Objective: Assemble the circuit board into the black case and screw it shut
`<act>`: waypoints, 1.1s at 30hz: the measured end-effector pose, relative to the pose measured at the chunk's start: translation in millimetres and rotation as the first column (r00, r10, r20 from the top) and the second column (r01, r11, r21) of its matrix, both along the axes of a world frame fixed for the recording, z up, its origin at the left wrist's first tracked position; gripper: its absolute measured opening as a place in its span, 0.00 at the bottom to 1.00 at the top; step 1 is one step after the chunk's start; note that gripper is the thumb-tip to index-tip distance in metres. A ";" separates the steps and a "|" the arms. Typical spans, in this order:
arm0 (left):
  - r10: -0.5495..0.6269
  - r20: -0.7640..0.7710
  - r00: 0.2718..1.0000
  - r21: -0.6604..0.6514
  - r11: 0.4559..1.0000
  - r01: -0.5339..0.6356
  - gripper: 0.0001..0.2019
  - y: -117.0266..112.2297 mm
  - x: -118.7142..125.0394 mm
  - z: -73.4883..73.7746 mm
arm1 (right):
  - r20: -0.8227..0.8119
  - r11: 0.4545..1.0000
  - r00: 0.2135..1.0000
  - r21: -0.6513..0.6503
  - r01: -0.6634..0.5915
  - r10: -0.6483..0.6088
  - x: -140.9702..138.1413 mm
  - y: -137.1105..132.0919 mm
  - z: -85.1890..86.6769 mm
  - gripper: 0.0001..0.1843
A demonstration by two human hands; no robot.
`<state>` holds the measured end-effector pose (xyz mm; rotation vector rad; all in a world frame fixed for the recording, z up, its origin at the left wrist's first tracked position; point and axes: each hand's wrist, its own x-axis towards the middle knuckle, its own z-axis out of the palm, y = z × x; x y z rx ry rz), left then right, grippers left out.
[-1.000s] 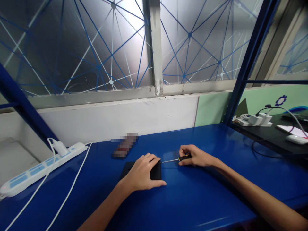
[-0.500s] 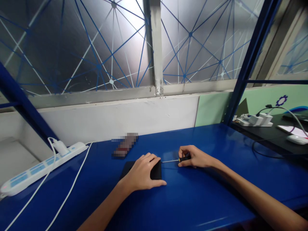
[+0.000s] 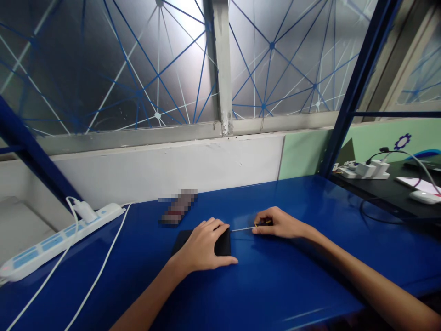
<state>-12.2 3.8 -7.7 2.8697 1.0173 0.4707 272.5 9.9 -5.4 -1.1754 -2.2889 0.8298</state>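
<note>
A flat black device (image 3: 223,243) lies on the blue table (image 3: 275,285). My left hand (image 3: 203,246) rests on top of it, fingers curled over its far edge and thumb along its near side, holding it down. My right hand (image 3: 277,224) is closed on a small screwdriver (image 3: 255,225) with a black and yellow handle. Its thin metal shaft lies almost level and points left, with the tip at the device's right edge.
A white power strip (image 3: 51,241) with a plugged charger and white cable lies at the left. A blurred small object (image 3: 178,208) sits behind the device. At the right, a black desk (image 3: 386,191) carries white chargers, cables and a white mouse. A wall and window stand behind.
My right hand has turned over the screwdriver handle, so less of the handle shows. The left hand and the device have stayed in place.
</note>
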 end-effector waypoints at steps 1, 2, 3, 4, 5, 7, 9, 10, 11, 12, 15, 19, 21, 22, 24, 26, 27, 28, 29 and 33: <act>0.004 -0.002 1.000 -0.002 1.000 -0.004 0.38 0.4 0.2 0.4 | -0.003 1.000 1.000 0.020 0.016 -0.016 2.8 -0.1 3.1 0.25; 0.009 -0.004 1.000 -0.004 1.000 -0.009 0.38 0.9 0.3 0.7 | 0.022 0.999 0.999 0.039 0.029 -0.029 6.5 -0.2 6.6 0.25; 0.016 -0.005 1.000 -0.005 1.000 -0.016 0.38 1.3 0.4 0.9 | 0.047 0.996 0.997 0.069 0.060 -0.064 10.8 -0.3 10.4 0.25; 0.024 -0.004 1.000 -0.004 1.000 -0.024 0.38 1.7 0.4 0.9 | 0.074 0.988 0.990 0.105 0.109 -0.117 15.5 -0.4 14.0 0.24; 0.029 -0.001 1.000 -0.002 1.000 -0.029 0.38 2.0 0.4 0.8 | 0.096 0.975 0.979 0.147 0.165 -0.180 20.0 -0.6 17.2 0.24; 0.029 0.006 1.000 0.000 1.000 -0.029 0.38 2.2 0.3 0.7 | 0.159 0.955 0.956 0.206 0.211 -0.245 27.2 -1.1 21.9 0.25; 0.024 0.008 1.000 0.000 1.000 -0.024 0.38 2.1 0.3 0.8 | 0.222 0.946 0.936 0.235 0.222 -0.275 30.5 -1.8 24.3 0.24; 0.025 0.007 1.000 -0.001 1.000 -0.025 0.38 1.9 0.4 1.0 | 0.250 0.946 0.928 0.239 0.218 -0.277 30.6 -2.4 25.1 0.23; 0.027 0.004 1.000 -0.003 1.000 -0.027 0.38 1.7 0.5 1.3 | 0.273 0.947 0.921 0.240 0.214 -0.277 30.0 -3.0 25.7 0.21; 0.031 0.002 1.000 -0.005 1.000 -0.031 0.38 1.5 0.6 1.6 | 0.291 0.949 0.917 0.237 0.207 -0.273 28.9 -3.5 26.2 0.21; 0.037 -0.005 0.999 -0.016 0.999 -0.037 0.38 1.1 0.4 2.4 | 0.322 0.954 0.910 0.228 0.194 -0.262 25.7 -4.5 27.3 0.19; 0.041 -0.015 0.999 -0.042 0.998 -0.042 0.39 0.8 -0.8 2.9 | 0.320 0.956 0.915 0.233 0.177 -0.247 26.4 -2.6 25.2 0.18; 0.055 -0.012 0.998 -0.059 0.997 -0.056 0.36 0.0 -0.5 3.3 | 0.286 0.959 0.929 0.224 0.173 -0.234 27.6 -1.5 23.1 0.18; 0.060 -0.001 0.998 -0.065 0.996 -0.060 0.32 -0.7 0.3 3.6 | 0.259 0.962 0.939 0.214 0.170 -0.224 27.9 -1.4 22.3 0.19; 0.057 0.038 0.998 -0.063 0.997 -0.054 0.21 -2.4 3.0 4.2 | 0.194 0.971 0.963 0.185 0.150 -0.186 27.1 -2.1 21.2 0.22; 0.050 0.083 0.995 -0.048 0.998 -0.046 0.16 -4.2 6.5 4.5 | 0.124 0.982 0.984 0.154 0.107 -0.126 23.7 -4.0 20.5 0.25; 0.051 0.101 0.994 -0.043 0.998 -0.047 0.15 -4.9 8.2 4.4 | 0.094 0.987 0.991 0.140 0.081 -0.095 21.0 -5.2 20.0 0.25; 0.054 0.117 0.992 -0.042 0.998 -0.050 0.14 -5.2 9.6 4.1 | 0.069 0.989 0.995 0.132 0.059 -0.069 18.0 -6.4 19.3 0.26; 0.058 0.133 0.989 -0.043 0.998 -0.053 0.12 -5.4 10.6 3.7 | 0.052 0.991 0.997 0.128 0.042 -0.049 14.6 -7.5 18.4 0.25; 0.047 0.191 0.980 -0.056 0.998 -0.037 0.09 -3.9 11.7 1.9 | 0.047 0.990 0.999 0.143 0.004 -0.010 2.7 -10.3 13.9 0.25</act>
